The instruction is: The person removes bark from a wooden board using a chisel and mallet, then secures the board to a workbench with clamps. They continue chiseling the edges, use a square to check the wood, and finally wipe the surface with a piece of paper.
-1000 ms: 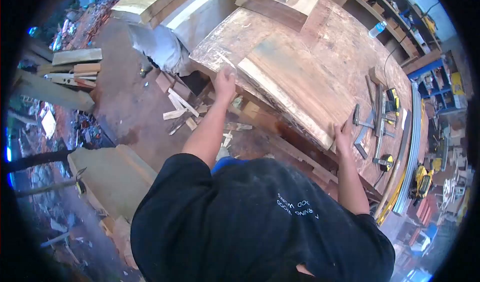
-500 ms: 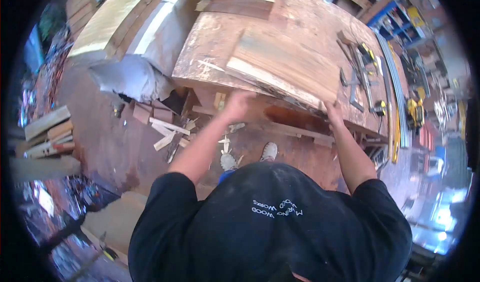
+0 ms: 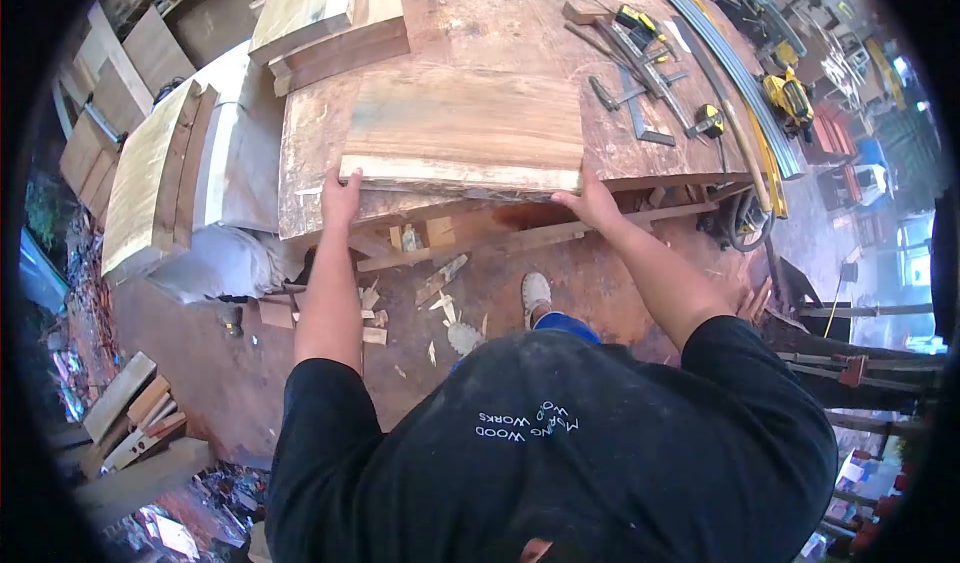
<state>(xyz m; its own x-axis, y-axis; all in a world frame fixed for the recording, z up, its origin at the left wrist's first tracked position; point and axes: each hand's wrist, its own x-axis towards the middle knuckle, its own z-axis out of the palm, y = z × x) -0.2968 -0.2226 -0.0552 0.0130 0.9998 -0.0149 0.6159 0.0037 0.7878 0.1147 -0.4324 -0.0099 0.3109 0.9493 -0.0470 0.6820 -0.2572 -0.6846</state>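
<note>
A wide wooden board (image 3: 465,128) with a pale, rough front edge lies flat along the near side of the workbench (image 3: 480,23). My left hand (image 3: 341,198) grips its front left corner, thumb on the top face. At the front right corner, my right hand (image 3: 590,200) holds the board by its edge. The undersides of both hands' grips are hidden.
Thick planks (image 3: 340,38) are stacked at the bench's back left. A square (image 3: 650,135), tape measure (image 3: 709,120) and clamps lie to the right. A yellow power tool (image 3: 788,103) sits beyond metal rods. Wood offcuts (image 3: 135,413) lie on the floor.
My left hand has moved from free air onto the board's left corner. The board now sits squarer to the bench's front edge. The camera view has shifted and turned.
</note>
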